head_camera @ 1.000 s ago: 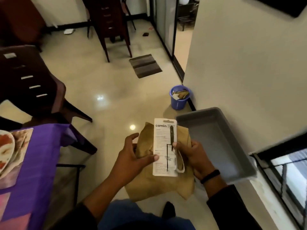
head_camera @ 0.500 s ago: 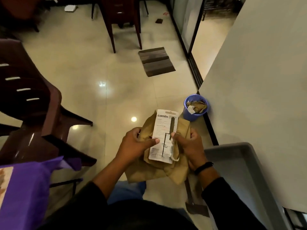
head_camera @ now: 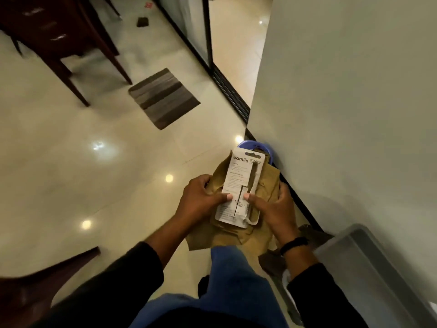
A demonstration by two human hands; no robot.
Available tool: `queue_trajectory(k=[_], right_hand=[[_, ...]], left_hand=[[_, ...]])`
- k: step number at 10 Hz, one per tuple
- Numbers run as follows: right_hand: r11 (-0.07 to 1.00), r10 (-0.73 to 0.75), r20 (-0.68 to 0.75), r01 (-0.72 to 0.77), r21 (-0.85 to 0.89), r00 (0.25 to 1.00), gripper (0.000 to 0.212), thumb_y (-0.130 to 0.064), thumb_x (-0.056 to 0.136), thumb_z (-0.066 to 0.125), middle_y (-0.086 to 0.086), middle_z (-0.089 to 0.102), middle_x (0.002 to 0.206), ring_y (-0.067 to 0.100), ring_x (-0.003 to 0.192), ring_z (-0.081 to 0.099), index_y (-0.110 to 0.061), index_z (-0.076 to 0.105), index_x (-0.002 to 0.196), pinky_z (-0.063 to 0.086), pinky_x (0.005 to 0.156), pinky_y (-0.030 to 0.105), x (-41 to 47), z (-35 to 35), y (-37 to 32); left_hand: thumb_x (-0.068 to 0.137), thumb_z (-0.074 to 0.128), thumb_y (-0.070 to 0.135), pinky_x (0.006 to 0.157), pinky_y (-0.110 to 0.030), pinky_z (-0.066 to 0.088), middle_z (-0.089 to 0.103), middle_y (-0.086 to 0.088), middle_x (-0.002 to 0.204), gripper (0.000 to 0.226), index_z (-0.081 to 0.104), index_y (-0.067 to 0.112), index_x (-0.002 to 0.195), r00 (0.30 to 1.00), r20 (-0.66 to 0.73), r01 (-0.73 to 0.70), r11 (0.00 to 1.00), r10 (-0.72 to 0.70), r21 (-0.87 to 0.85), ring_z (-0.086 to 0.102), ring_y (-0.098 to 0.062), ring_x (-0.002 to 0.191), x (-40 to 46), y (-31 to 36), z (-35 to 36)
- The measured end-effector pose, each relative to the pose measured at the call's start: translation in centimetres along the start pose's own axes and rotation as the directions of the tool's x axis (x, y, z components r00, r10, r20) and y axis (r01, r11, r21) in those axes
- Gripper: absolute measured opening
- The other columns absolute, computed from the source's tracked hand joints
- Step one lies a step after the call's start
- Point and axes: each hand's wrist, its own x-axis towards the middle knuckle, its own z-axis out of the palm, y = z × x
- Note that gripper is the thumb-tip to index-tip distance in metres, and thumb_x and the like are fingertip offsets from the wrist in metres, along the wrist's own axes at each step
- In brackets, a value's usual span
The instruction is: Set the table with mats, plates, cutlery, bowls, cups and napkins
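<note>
My left hand (head_camera: 201,200) and right hand (head_camera: 275,209) both gripping brown paper bag (head_camera: 236,235), thumbs pinning white Camlin card (head_camera: 238,185) on top, blue bin (head_camera: 260,147) just beyond

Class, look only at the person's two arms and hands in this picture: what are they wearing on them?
Both arms are covered by long dark sleeves: the left sleeve and the right sleeve each end short of the wrist. A narrow black wristband circles the right wrist. The left hand and right hand are bare: no gloves, no rings visible.
</note>
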Motion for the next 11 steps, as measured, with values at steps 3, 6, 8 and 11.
queue_trajectory(k=[3, 6, 8, 11], right_hand=[[0.968, 0.087, -0.363, -0.165, -0.191, 0.928, 0.086, -0.015, 0.074, 0.086, 0.004, 0.055, 0.137, 0.013, 0.111, 0.056, -0.015, 0.037, 0.144, 0.043, 0.074, 0.003, 22.5, 1.0, 6.3], [0.855, 0.005, -0.441, -0.233, -0.464, 0.897, 0.073, -0.015, 0.083, 0.074, -0.001, 0.055, 0.139, 0.019, 0.123, 0.056, -0.021, 0.036, 0.146, 0.05, 0.1, 0.034, 43.5, 5.4, 21.6], [0.701, -0.028, -0.367, -0.244, -0.67, 0.93, 0.051, -0.061, 0.093, 0.043, -0.011, 0.061, 0.12, 0.004, 0.108, 0.061, -0.029, 0.048, 0.132, 0.054, 0.093, 0.028, 53.0, 8.1, 29.6], [0.409, 0.145, -0.407, -0.429, -0.805, 0.902, 0.09, -0.053, 0.077, 0.076, 0.018, 0.04, 0.143, 0.038, 0.131, 0.042, -0.016, 0.03, 0.146, 0.04, 0.103, 0.049, 52.9, 8.5, 23.4]], left_hand=[[0.087, 0.074, 0.038, 0.088, -0.03, 0.049, 0.063, 0.005, 0.128, 0.059, 0.052, 0.031, 0.141, 0.975, 0.223, -0.025, 0.995, 0.003, 0.092, 0.06, -0.013, 0.112, 24.1, -0.7, 8.9], [0.1, 0.056, 0.025, 0.082, -0.021, 0.039, 0.066, 0.003, 0.121, 0.031, 0.066, 0.01, 0.125, 0.901, 0.43, 0.014, 0.992, -0.066, 0.124, 0.06, -0.016, 0.11, 45.3, -13.3, 22.0], [0.083, 0.045, 0.017, 0.067, -0.043, 0.042, 0.063, -0.018, 0.073, 0.027, 0.06, -0.004, 0.077, 0.904, 0.425, -0.062, 0.973, -0.04, 0.224, 0.054, -0.024, 0.069, 53.0, -20.7, 26.9], [0.095, 0.054, 0.006, 0.064, -0.021, 0.036, 0.065, -0.01, 0.096, 0.017, 0.066, -0.001, 0.104, 0.9, 0.436, -0.138, 0.942, -0.01, 0.307, 0.06, -0.018, 0.081, 54.0, -16.9, 22.8]])
